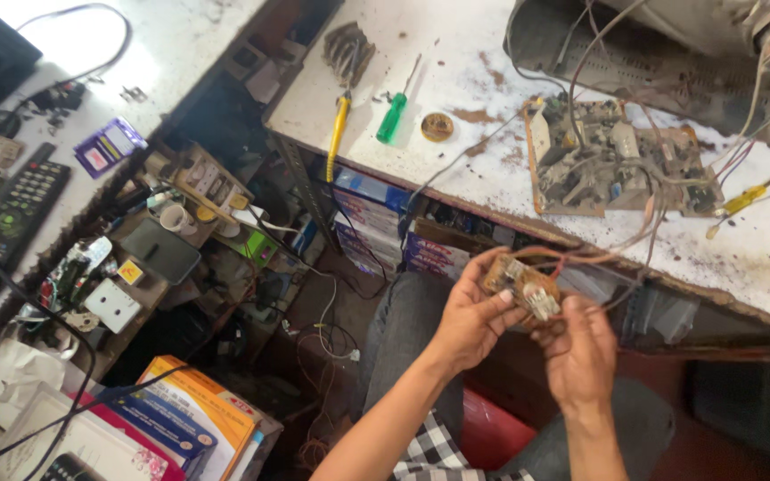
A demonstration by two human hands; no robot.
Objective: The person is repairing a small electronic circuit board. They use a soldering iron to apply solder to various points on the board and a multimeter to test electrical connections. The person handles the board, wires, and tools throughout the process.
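Gripping a small circuit board [520, 287] above the lap: left hand [472, 319] closed round its near edge, right hand [578, 346] pinching its white connector from below. Tethered by thin wires [621, 239] running up to the large circuit board [617, 160] on the tabletop [492, 80]. Likely to strain or snap a solder joint if tugged. Cardboard boxes [376, 218] under the tabletop; contents hidden. Green screwdriver [393, 116] lying well apart.
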